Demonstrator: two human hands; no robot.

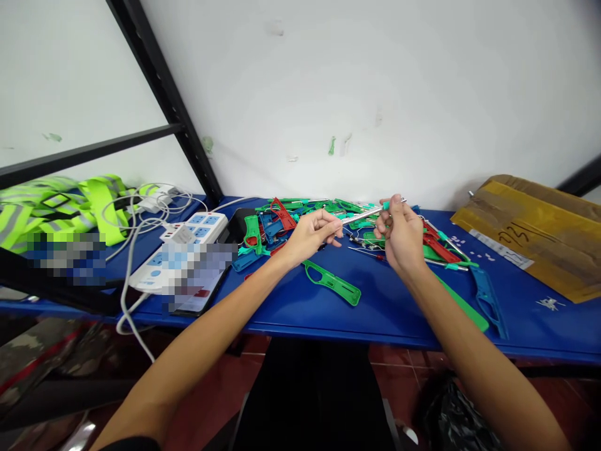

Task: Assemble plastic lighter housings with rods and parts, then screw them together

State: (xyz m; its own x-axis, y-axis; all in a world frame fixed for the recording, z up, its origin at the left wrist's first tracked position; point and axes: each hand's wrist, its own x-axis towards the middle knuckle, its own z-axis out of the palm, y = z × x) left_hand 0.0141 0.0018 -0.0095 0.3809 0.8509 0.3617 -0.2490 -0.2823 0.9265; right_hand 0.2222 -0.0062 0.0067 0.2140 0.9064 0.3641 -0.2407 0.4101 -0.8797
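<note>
"Blue tabletop [286,307], white wall [422,94] behind. Where's the metal rod [360,217]?"

"Above scattered plastic parts [284,214]: left grip [315,230] pinching one end, right grip [402,233] clamped on it near the teal collar [386,205]."

"How will it handle?"

"Probably light, stiff, slick; best held by the collar."

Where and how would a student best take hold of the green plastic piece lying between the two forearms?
Probably by the broad end of the green plastic piece, coming from the front right and pinching across its long edges. That end points toward the front right, with bare blue table beside it; the looped end points back toward the left hand.
</note>
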